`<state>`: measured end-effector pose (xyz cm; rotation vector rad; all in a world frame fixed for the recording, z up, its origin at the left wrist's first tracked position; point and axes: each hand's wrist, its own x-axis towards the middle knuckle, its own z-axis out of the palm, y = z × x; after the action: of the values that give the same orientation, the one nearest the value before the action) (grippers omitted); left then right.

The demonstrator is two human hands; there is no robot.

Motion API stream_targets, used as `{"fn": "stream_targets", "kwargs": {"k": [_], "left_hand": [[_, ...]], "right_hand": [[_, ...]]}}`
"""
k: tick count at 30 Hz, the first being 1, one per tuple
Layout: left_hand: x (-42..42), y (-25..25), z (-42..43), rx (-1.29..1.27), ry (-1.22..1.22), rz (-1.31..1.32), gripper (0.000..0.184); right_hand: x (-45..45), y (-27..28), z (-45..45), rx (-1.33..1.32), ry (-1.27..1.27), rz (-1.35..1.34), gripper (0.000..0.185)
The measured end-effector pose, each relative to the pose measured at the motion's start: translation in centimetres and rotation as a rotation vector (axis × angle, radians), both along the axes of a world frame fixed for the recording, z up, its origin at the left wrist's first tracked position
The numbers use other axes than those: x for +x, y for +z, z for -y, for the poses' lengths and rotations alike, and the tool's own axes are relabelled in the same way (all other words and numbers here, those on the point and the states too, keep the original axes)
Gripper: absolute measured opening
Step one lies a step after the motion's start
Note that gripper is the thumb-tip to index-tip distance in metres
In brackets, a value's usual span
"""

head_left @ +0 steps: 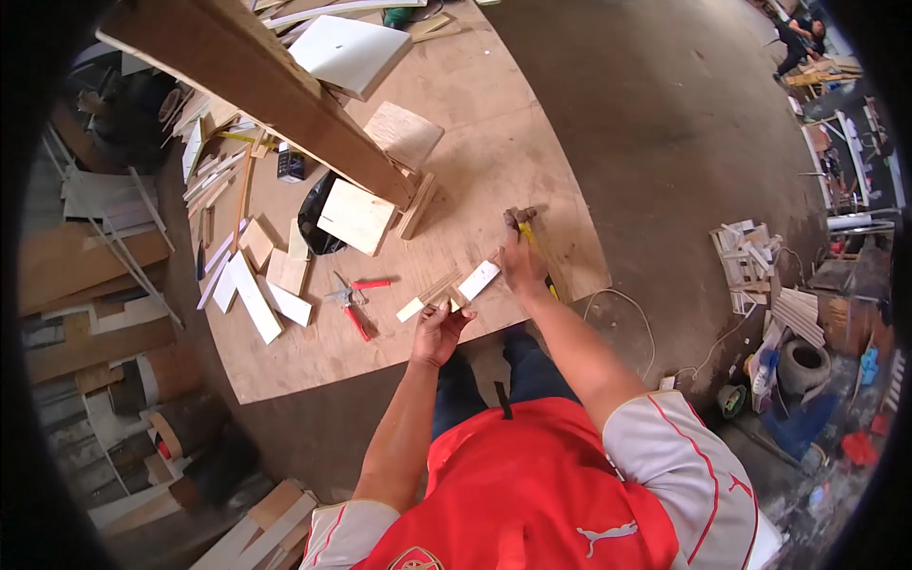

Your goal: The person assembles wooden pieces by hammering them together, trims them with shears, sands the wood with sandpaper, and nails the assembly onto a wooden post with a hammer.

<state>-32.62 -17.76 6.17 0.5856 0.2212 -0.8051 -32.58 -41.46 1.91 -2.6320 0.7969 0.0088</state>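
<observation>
My left hand (pixel 439 332) is at the table's near edge, fingers closed on a small pale wood strip (pixel 409 309) whose end sticks out to the left. Thin brown strips (pixel 443 285) lie just beyond its fingertips. A short white-faced wood block (pixel 479 281) is between my two hands. My right hand (pixel 520 268) is wrapped around a hammer near its rusty head (pixel 520 217). The yellow and black handle (pixel 551 285) shows beyond the hand's right side; the fingers are partly hidden. Red-handled pliers (pixel 354 302) lie spread to the left of my left hand.
An upright wooden post (pixel 285 104) rises from the plywood table (pixel 494 123), with blocks around its base. Wood offcuts (pixel 255 302) crowd the left side, near a black bag (pixel 318 214). A white board (pixel 347 52) lies at the back. Scrap wood (pixel 746 256) and a cable (pixel 646 323) are on the floor.
</observation>
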Motion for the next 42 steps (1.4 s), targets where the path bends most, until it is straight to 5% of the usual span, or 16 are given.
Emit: {"fn": "stream_targets", "kwargs": {"k": [3, 5, 9, 12, 13, 15, 28, 42], "left_hand": [[-1.3, 1.2, 1.5, -0.019, 0.070, 0.033, 0.021], [-2.1, 2.6, 2.0, -0.034, 0.128, 0.054, 0.022], [-3.7, 6.0, 1.4, -0.009, 0.252, 0.089, 0.024], [-5.5, 8.9, 0.1, 0.023, 0.311, 0.151, 0.024], [-6.1, 9.6, -0.4, 0.023, 0.322, 0.178, 0.023], [-7.6, 11.1, -1.2, 0.012, 0.375, 0.253, 0.029], [-25.3, 21.9, -17.4, -0.020, 0.571, 0.591, 0.033], [-29.8, 24.2, -28.1, -0.114, 0.632, 0.650, 0.043]], "right_hand": [[0.6, -1.5, 1.5, -0.051, 0.096, -0.062, 0.040], [0.5, -0.5, 2.2, 0.146, 0.071, -0.107, 0.049], [-2.5, 7.8, 1.3, 0.413, 0.226, 0.193, 0.048], [-6.5, 16.9, -2.9, 0.872, 0.355, 0.480, 0.043], [-7.7, 18.8, -4.4, 0.753, 0.533, 0.661, 0.047], [-10.5, 22.7, -7.8, 0.928, 0.560, 0.593, 0.047], [-26.0, 32.7, -26.7, 0.722, 0.732, 0.877, 0.045], [-29.9, 36.2, -36.4, 0.715, 0.845, 0.949, 0.043]]}}
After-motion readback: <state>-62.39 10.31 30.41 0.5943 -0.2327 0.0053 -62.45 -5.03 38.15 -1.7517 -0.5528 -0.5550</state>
